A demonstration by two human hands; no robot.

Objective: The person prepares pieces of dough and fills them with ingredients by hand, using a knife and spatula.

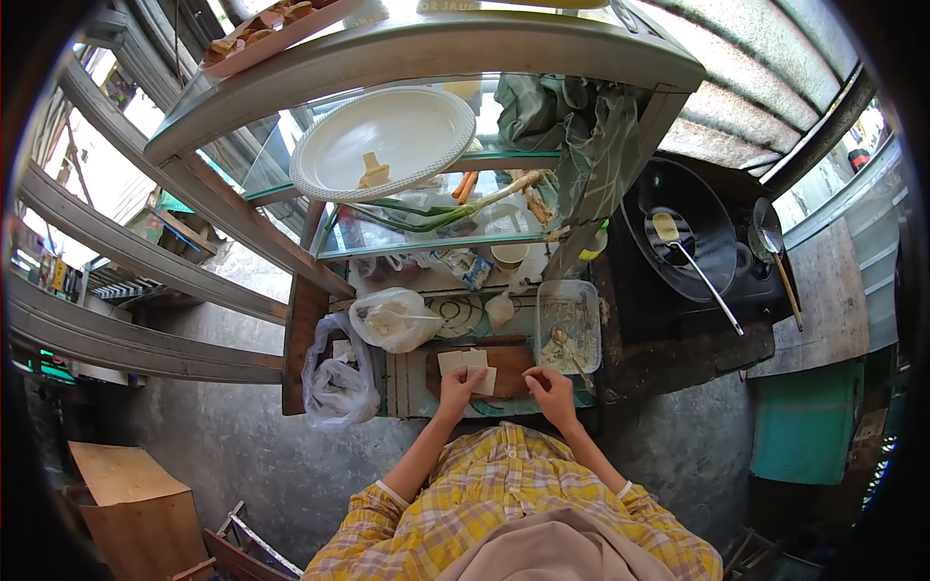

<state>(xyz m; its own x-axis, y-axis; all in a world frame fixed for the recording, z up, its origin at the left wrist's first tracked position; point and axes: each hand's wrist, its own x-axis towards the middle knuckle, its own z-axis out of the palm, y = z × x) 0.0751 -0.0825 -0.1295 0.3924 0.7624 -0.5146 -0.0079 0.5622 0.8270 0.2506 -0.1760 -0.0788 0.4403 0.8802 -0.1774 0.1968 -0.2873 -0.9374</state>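
Note:
On a brown wooden board (511, 368) lie several pale square wrappers (451, 360). My left hand (460, 389) is at their near edge, its thumb and fingers pinched on a wrapper. At the right end of the board my right hand (550, 392) is held with thumb and fingers together; whether anything is between them is too small to tell. Just beyond it stands a clear plastic container (579, 308) with a chopped, greenish filling and a spoon (573, 358) in it.
Left of the board are a white plastic bag (392, 320) and another bag (339, 392). A glass shelf above holds a white plate (383, 136) and green onions (417, 221). A black wok (683, 232) with a ladle (705, 269) sits at the right.

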